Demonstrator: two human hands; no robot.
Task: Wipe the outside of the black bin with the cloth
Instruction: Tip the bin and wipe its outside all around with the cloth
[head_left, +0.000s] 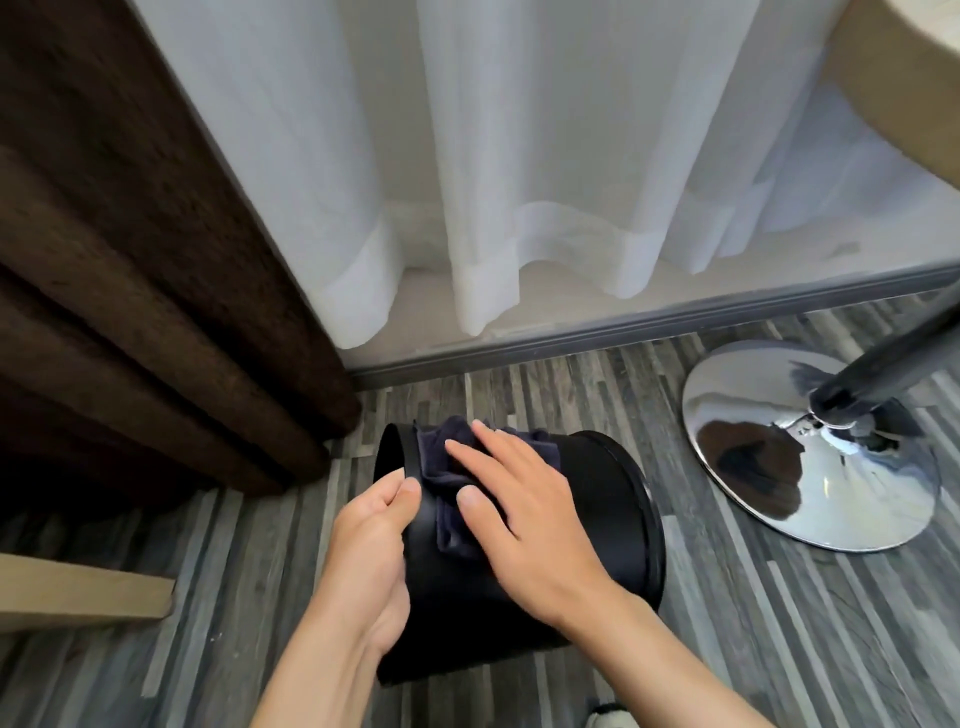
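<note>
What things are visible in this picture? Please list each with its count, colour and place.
bin: one, black, on its side on the floor, centre
cloth: one, dark navy, on the bin's side
curtain: one, brown, left
sheer curtain: one, white, back
chrome base: one, silver, right, with a dark pole
wooden board: one, light, lower left
floor: grey striped planks
left hand: gripping the bin's rim end
right hand: flat on the cloth

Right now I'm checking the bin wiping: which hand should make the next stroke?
The right hand: it lies flat on the cloth against the black bin, while the left hand grips the rim.
</note>
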